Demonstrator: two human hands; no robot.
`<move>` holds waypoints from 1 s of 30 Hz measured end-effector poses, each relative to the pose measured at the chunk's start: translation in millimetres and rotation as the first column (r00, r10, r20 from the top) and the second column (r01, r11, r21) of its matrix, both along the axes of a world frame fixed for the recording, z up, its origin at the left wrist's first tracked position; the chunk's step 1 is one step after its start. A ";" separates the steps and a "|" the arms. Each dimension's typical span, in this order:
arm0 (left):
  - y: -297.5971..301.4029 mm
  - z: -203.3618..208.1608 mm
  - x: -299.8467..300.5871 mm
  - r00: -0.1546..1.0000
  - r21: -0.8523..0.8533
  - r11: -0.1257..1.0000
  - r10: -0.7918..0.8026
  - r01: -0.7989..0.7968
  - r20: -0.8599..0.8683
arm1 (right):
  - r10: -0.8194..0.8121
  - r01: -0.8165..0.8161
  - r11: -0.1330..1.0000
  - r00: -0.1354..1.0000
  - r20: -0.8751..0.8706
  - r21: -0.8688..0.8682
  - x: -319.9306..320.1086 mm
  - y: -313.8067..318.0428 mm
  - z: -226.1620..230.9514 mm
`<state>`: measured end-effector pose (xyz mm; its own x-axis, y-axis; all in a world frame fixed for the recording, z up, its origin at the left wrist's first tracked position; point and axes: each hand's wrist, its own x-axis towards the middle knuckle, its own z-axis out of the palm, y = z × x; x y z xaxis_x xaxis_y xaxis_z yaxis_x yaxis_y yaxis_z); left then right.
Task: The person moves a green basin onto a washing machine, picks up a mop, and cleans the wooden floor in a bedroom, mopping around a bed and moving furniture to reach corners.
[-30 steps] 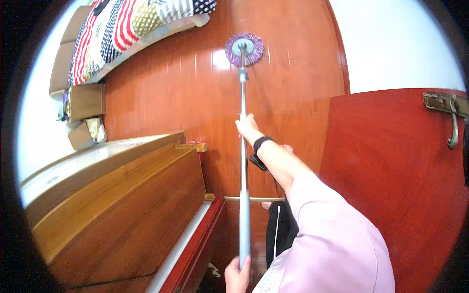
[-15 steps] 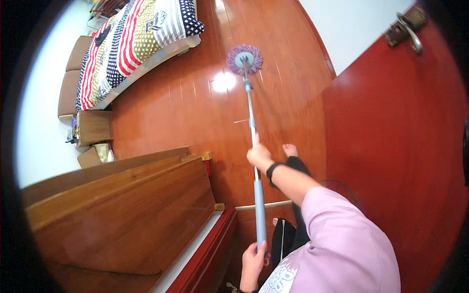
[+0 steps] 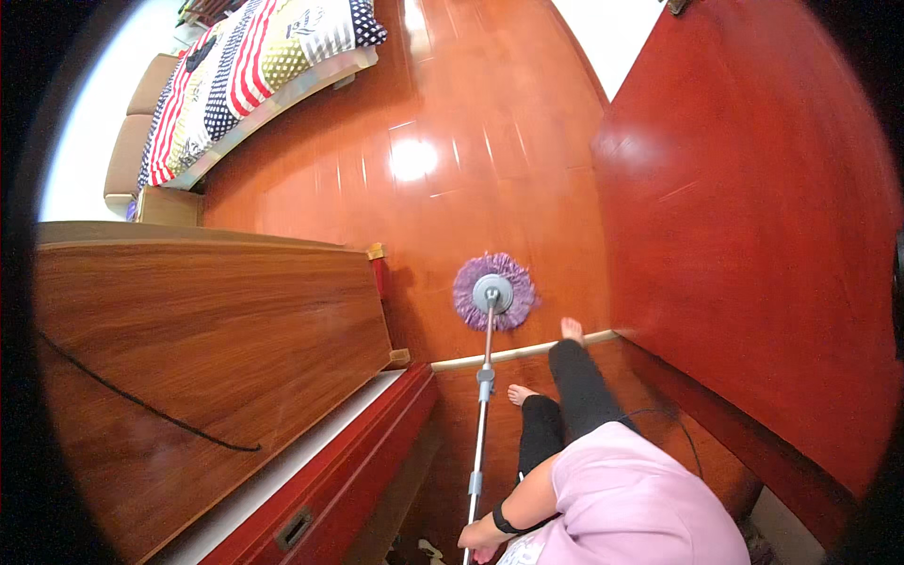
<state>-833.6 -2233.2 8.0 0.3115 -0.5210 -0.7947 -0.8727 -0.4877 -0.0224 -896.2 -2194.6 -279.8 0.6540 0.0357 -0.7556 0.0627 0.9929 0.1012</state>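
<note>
A mop with a purple fringed round head [image 3: 519,273] rests on the reddish wood floor, just past the pale threshold strip. Its grey disc [image 3: 492,294] joins a silver telescopic pole [image 3: 482,424] that runs down to the lower edge. Low in the picture, my right hand [image 3: 478,535], with a black band on the wrist, is closed round the pole. My left hand is out of view, and so is the pole's lower end. My bare feet [image 3: 518,394] are right of the pole, one beside the strip and one just over it.
A red door [image 3: 744,235] stands along the right. On the left are a brown wooden panel [image 3: 217,367] with a dark cord and a red door edge [image 3: 330,480] with a latch plate. A bed [image 3: 273,75] with patterned bedding and a small wooden cabinet [image 3: 169,207] stand farther back.
The mop head has come back from far out on the floor to near the threshold. My right hand has drawn down with the pole, and my left hand has left the view.
</note>
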 end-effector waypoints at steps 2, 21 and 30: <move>5.5 -0.7 1.0 1.000 0.034 0.999 -0.015 0.015 0.014 | 0.109 -0.105 0.994 0.965 0.240 -0.031 2.0 2.3 -4.0; -35.5 -254.2 -330.3 0.738 0.389 0.899 0.121 0.202 -0.664 | -0.602 -0.067 0.780 0.192 -0.775 -0.622 -524.9 -184.0 -135.5; 46.0 -230.5 -201.3 0.861 0.254 0.949 -0.031 0.184 -0.508 | -0.424 0.024 0.904 0.184 -0.887 -0.427 -399.9 -101.6 -160.2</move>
